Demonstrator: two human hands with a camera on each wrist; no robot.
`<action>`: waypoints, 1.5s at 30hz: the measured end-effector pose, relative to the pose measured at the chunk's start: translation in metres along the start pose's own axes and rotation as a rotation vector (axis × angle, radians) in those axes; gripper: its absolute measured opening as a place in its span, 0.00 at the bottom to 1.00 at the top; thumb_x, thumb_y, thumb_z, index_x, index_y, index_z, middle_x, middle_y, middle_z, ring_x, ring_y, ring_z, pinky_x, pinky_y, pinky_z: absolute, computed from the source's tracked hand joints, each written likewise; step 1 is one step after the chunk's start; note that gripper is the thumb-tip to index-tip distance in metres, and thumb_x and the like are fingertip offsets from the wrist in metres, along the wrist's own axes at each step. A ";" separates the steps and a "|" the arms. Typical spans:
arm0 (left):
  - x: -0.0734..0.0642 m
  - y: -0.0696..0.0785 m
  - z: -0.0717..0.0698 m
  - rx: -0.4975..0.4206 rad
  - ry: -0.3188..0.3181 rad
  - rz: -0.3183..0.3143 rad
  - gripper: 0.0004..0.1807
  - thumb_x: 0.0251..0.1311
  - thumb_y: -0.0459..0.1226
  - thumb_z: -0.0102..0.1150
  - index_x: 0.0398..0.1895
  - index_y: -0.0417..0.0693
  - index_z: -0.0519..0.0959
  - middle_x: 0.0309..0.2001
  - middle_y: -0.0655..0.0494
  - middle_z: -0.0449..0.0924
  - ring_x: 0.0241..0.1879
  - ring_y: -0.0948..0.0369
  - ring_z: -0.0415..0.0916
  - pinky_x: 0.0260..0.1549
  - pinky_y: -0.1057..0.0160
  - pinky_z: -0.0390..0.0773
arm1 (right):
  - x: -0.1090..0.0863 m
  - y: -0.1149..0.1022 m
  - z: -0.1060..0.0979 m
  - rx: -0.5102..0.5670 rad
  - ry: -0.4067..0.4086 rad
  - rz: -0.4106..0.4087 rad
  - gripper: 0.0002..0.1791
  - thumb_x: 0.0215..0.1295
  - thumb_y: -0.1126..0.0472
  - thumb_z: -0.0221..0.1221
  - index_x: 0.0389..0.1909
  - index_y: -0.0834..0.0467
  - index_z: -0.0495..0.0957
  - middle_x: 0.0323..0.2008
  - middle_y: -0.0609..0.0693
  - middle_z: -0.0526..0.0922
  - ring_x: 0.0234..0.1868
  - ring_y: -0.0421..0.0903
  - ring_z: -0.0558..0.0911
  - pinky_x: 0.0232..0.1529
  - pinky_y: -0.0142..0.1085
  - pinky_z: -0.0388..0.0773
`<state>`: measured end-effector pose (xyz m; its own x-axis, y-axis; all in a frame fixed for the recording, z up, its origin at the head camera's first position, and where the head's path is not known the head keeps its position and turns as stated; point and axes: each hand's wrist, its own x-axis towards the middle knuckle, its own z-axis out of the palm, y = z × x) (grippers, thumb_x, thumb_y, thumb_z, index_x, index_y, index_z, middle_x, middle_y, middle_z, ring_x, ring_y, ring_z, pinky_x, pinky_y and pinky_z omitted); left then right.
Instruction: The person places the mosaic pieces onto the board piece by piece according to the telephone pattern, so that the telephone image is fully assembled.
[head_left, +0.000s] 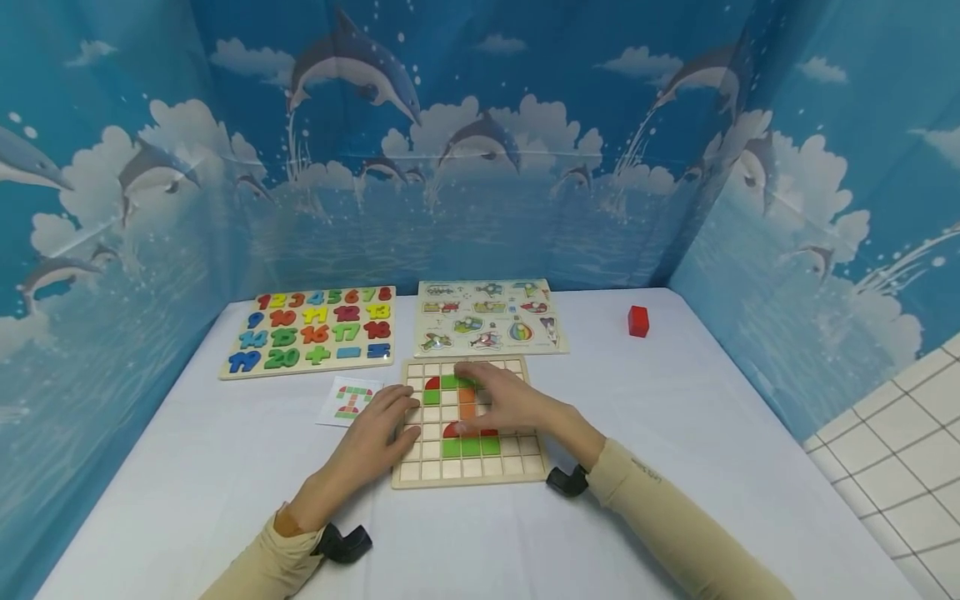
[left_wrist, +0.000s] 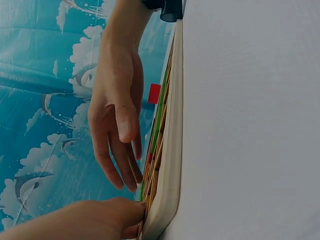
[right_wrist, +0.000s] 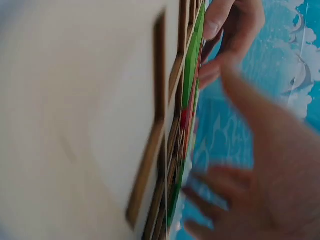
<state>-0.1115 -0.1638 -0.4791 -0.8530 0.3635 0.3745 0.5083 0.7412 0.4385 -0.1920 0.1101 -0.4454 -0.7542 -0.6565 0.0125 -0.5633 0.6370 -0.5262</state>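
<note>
A wooden grid board (head_left: 431, 471) lies on the table, with green tiles (head_left: 470, 447), orange tiles (head_left: 467, 412) and red curved tiles (head_left: 432, 383) set in some squares. My left hand (head_left: 375, 429) rests at the board's left edge, its fingertips and thumb touching the rim. Over the middle of the board is my right hand (head_left: 510, 403), thumb and fingers spread apart; it partly hides the tiles below. In the left wrist view the right hand (left_wrist: 117, 100) hangs with relaxed fingers, no piece visible in it. A pattern card (head_left: 351, 402) in red and green lies left of the board.
Behind the board stand a number puzzle (head_left: 300, 367) at the left and a vehicle picture puzzle (head_left: 491, 321) beside it. A red block (head_left: 638, 322) sits at the back right of the white table (head_left: 675, 433). A dolphin-print curtain (head_left: 480, 225) encloses the back and sides.
</note>
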 end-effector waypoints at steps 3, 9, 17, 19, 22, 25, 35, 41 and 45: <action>-0.001 0.002 0.000 0.001 -0.002 0.000 0.19 0.67 0.38 0.70 0.57 0.40 0.82 0.68 0.40 0.77 0.73 0.43 0.70 0.70 0.40 0.73 | -0.006 -0.002 0.003 -0.036 0.085 0.066 0.54 0.62 0.33 0.70 0.81 0.55 0.62 0.77 0.55 0.69 0.78 0.57 0.67 0.76 0.57 0.68; 0.001 0.001 -0.002 0.013 0.017 0.028 0.18 0.66 0.37 0.70 0.56 0.39 0.82 0.67 0.39 0.78 0.72 0.43 0.70 0.70 0.40 0.73 | -0.013 -0.012 0.004 -0.131 0.128 0.131 0.53 0.61 0.32 0.70 0.78 0.58 0.66 0.74 0.60 0.72 0.75 0.60 0.71 0.73 0.55 0.73; 0.001 0.001 -0.002 0.001 0.013 0.021 0.18 0.66 0.36 0.70 0.56 0.39 0.82 0.67 0.39 0.78 0.72 0.43 0.70 0.70 0.40 0.73 | -0.019 -0.014 0.005 -0.053 0.101 0.116 0.53 0.63 0.32 0.68 0.79 0.59 0.63 0.78 0.61 0.67 0.79 0.61 0.65 0.76 0.59 0.67; 0.001 0.002 -0.002 0.004 0.007 0.020 0.19 0.66 0.37 0.70 0.57 0.39 0.82 0.67 0.39 0.77 0.72 0.43 0.70 0.70 0.39 0.73 | -0.019 -0.013 0.004 -0.074 0.151 0.126 0.52 0.63 0.34 0.69 0.79 0.60 0.64 0.76 0.61 0.69 0.78 0.61 0.66 0.76 0.58 0.67; 0.002 0.001 -0.003 0.014 0.010 0.024 0.19 0.66 0.37 0.70 0.57 0.40 0.82 0.67 0.40 0.78 0.72 0.44 0.70 0.70 0.40 0.74 | -0.019 -0.012 0.002 -0.095 0.197 0.134 0.52 0.63 0.35 0.71 0.78 0.61 0.65 0.74 0.61 0.72 0.76 0.61 0.68 0.76 0.58 0.68; 0.003 0.001 -0.003 0.018 0.023 0.024 0.18 0.66 0.37 0.70 0.56 0.40 0.82 0.67 0.40 0.78 0.72 0.44 0.71 0.69 0.40 0.75 | -0.019 -0.010 0.000 -0.084 0.183 0.112 0.49 0.64 0.37 0.71 0.77 0.61 0.67 0.74 0.61 0.72 0.76 0.61 0.69 0.75 0.57 0.69; 0.001 0.005 0.006 0.012 -0.014 0.011 0.19 0.67 0.37 0.69 0.57 0.40 0.82 0.68 0.40 0.77 0.73 0.43 0.70 0.70 0.40 0.73 | -0.048 0.009 -0.003 0.029 0.146 0.133 0.47 0.69 0.45 0.70 0.79 0.63 0.62 0.76 0.60 0.69 0.78 0.61 0.67 0.77 0.59 0.66; 0.001 0.003 0.003 0.013 -0.004 -0.007 0.18 0.67 0.38 0.69 0.58 0.41 0.82 0.68 0.41 0.77 0.73 0.44 0.70 0.71 0.41 0.73 | -0.054 0.018 -0.003 0.097 0.110 0.117 0.44 0.69 0.46 0.69 0.79 0.58 0.63 0.76 0.56 0.71 0.78 0.57 0.69 0.77 0.57 0.68; 0.002 0.003 0.000 0.009 -0.023 -0.027 0.19 0.68 0.39 0.69 0.58 0.42 0.82 0.69 0.42 0.77 0.74 0.45 0.69 0.72 0.41 0.72 | -0.058 0.017 -0.002 0.129 0.093 0.106 0.47 0.68 0.45 0.70 0.81 0.56 0.60 0.78 0.55 0.67 0.80 0.55 0.66 0.78 0.56 0.66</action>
<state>-0.1114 -0.1610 -0.4772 -0.8689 0.3562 0.3437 0.4841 0.7561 0.4404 -0.1581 0.1600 -0.4528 -0.8382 -0.5447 0.0262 -0.4356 0.6398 -0.6331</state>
